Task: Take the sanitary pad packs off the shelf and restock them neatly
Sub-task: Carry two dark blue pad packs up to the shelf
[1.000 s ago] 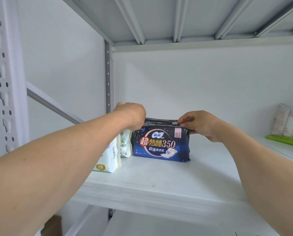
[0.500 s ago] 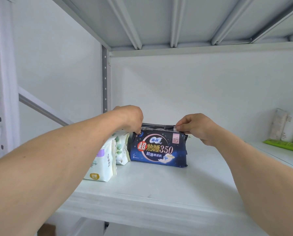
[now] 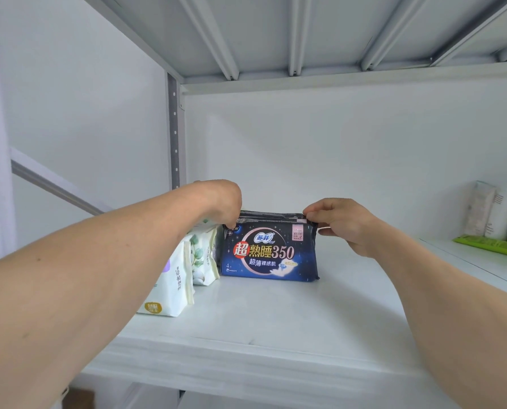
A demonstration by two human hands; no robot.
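Observation:
A dark blue sanitary pad pack (image 3: 268, 255) stands upright on the white shelf (image 3: 276, 314), near the back wall, with more dark packs behind it. My left hand (image 3: 220, 202) pinches its top left corner. My right hand (image 3: 335, 222) pinches its top right corner. To the left stand two white packs: one with a cotton flower print (image 3: 202, 258) and a larger one (image 3: 169, 290) nearer the shelf's front, partly hidden by my left forearm.
White tubes (image 3: 494, 214) stand at the far right of the shelf with a green flat box (image 3: 491, 246) lying before them. A grey perforated upright (image 3: 174, 137) rises at the back left. The shelf above (image 3: 305, 33) hangs low overhead.
The view has tilted a little, so the shelf sits lower in frame. Both hands keep their hold on the dark blue pack's top corners; the pack stays in place.

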